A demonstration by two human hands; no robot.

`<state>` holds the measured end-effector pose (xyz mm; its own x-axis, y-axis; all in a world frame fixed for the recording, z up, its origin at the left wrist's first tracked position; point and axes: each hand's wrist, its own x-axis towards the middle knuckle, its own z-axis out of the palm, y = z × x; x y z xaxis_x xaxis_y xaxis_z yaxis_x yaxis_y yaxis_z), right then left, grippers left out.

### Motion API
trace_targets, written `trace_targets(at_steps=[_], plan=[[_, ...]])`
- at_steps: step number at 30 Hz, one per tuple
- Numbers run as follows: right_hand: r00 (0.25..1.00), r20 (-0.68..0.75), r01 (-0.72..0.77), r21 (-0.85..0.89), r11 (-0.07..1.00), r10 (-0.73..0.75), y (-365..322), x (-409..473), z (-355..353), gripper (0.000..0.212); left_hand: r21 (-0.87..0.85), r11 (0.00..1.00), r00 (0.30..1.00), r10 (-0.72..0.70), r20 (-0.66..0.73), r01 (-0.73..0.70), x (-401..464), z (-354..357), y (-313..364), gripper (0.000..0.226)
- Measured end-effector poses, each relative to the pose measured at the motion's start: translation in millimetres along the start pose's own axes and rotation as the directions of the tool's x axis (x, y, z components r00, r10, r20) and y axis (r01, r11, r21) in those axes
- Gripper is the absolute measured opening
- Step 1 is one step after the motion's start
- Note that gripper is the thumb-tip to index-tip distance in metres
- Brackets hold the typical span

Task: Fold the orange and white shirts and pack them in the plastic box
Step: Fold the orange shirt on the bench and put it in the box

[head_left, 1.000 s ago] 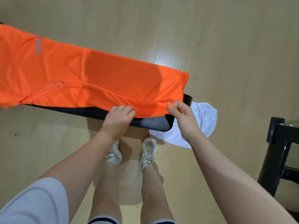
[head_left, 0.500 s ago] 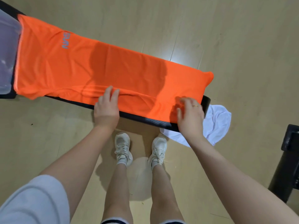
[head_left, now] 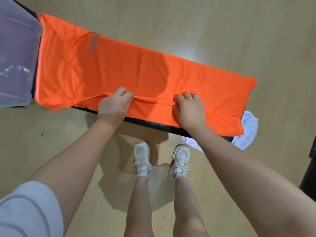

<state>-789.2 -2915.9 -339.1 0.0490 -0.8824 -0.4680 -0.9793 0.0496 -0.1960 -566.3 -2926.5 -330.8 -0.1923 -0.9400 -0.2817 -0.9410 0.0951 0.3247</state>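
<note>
Both hands pinch the near fold of the orange shirt on the table.

The plastic box [head_left: 15,53] sits far left of the fingers. The left hand [head_left: 113,104] and right hand [head_left: 189,107] are closed on a raised ridge of the orange shirt [head_left: 136,71]; pulling it taut and level between them should keep the crease straight. The cloth is bright, smooth, with a grey logo. Right of the fingers, the white shirt [head_left: 248,130] hangs off the table [head_left: 153,124].

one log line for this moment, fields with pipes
step: folding orange shirt on bench | left hand, right hand: pinching fold | white shirt: waiting | plastic box: unpacked
</note>
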Motion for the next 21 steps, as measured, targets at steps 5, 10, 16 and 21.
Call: trace_targets(at_steps=[5, 10, 16, 21], plan=[[0.968, -0.241, 0.032, -0.147, 0.989, -0.067, 8, 0, 2, 0.013, 0.002, 0.997, 0.994, -0.073, -0.075, 0.074, 27, -9, -2, 0.030], [0.950, -0.215, -0.172, 0.240, 0.955, 0.226, 41, -28, 7, 0.036, -0.070, 0.985, 0.982, -0.166, -0.089, 0.160, 20, 16, 41, 0.043], [0.809, -0.035, -0.438, 0.629, 0.642, 0.587, 116, -94, 17, 0.040, -0.018, 0.968, 0.963, 0.252, 0.101, -0.251, -34, 67, 107, 0.030], [0.772, 0.117, -0.462, 0.778, 0.426, 0.625, 149, -99, 13, 0.023, 0.163, 0.957, 0.971, 0.233, 0.047, -0.238, -32, 85, 122, 0.032]])
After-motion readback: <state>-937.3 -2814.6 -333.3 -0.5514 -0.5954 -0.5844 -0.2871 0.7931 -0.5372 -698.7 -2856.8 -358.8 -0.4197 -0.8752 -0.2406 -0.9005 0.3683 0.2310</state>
